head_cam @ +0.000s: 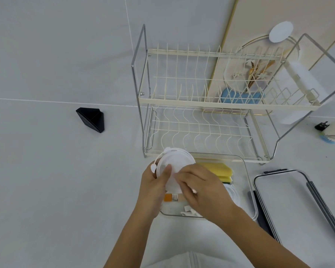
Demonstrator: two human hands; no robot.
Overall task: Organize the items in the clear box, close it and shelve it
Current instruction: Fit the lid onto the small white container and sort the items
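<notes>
Broadly, a pale grey table [46, 171] fills the frame, and a two-tier cream wire dish rack [201, 105] with chrome side frames stands in the upper middle, both tiers bare of dishes. Just below the rack, at centre, sits the clear box [246, 171], a transparent rectangular tub with rounded corners, open at the top. Its lid [290, 200], clear with a dark rim and grey latches, lies flat on the table just to the right of the box, touching or nearly touching its right wall.

Inside the box, yellow sponges [215, 170] are stacked against the far wall, a brush with an orange tip [171, 197] lies across the near half, and small white pieces sit at the near edge; what else lies under the hands cannot be told.

Over the box's left side, both hands meet on a round white lid-like disc [174, 163] with a small tab on a strap. The left hand [153, 182] grips its left edge, thumb across the face; the right hand [199, 188] pinches its lower right edge, covering the box's middle.

A black wedge-shaped object [92, 118] rests at left, well apart.
</notes>
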